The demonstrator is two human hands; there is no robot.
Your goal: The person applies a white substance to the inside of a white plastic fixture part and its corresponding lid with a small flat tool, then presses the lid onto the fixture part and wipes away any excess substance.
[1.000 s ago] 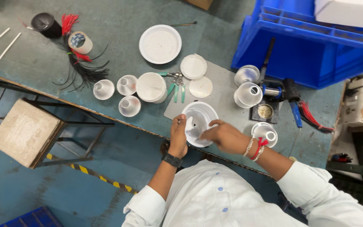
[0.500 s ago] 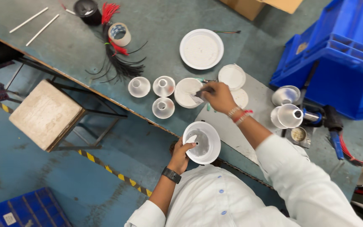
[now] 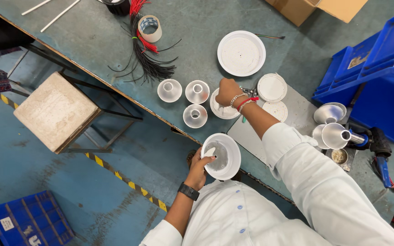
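head view: left hand (image 3: 200,165) grips the rim of a white round plastic lamp housing (image 3: 222,156), held off the table's (image 3: 92,41) near edge, close to the body. right hand (image 3: 228,90) rests closed on a white plastic part (image 3: 222,108) on the grey-green table, beside three small white cone-shaped reflectors (image 3: 192,98).

A white round housing (image 3: 223,156) sits tilted at the table's near edge, open side up, showing a grey inner floor; its rim is gripped on the left side. Farther in on the grey table, a stack of white round parts (image 3: 223,108) lies flat, partly covered from above by fingers.
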